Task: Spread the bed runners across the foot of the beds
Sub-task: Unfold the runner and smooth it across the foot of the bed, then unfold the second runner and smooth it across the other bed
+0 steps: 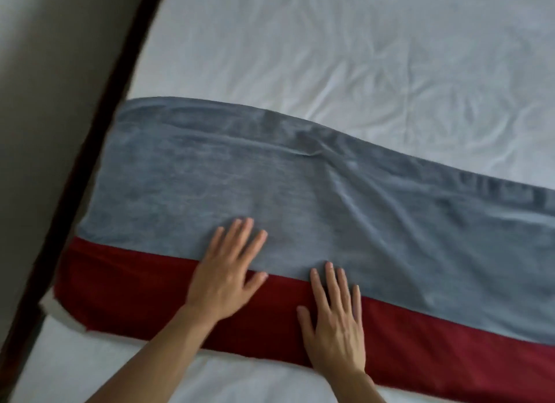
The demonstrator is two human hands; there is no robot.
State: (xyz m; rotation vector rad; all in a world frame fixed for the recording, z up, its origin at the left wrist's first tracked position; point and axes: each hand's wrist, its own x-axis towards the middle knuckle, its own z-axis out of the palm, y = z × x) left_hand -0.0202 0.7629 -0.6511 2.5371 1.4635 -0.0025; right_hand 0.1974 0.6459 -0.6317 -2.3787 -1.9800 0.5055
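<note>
White bed sheet (360,57) carries a grey-and-red bed runner (270,177). Left hand (228,270) and right hand (333,321) press it, fingers flat and spread.

The bed runner (300,192) is in 2 plain colours: a broad band of muted grey-blue, soft and slightly mottled where the pile catches the light, and along its near edge a narrower band of deep red (150,294), solid and unpatterned. The sheet (330,57) under it is plain white with a cool bluish cast, its creases showing as pale grey lines. At the left, the bed frame edge (99,126) is a very dark brown, almost black, and the surface beyond it (54,72) is a flat grey-beige.
</note>
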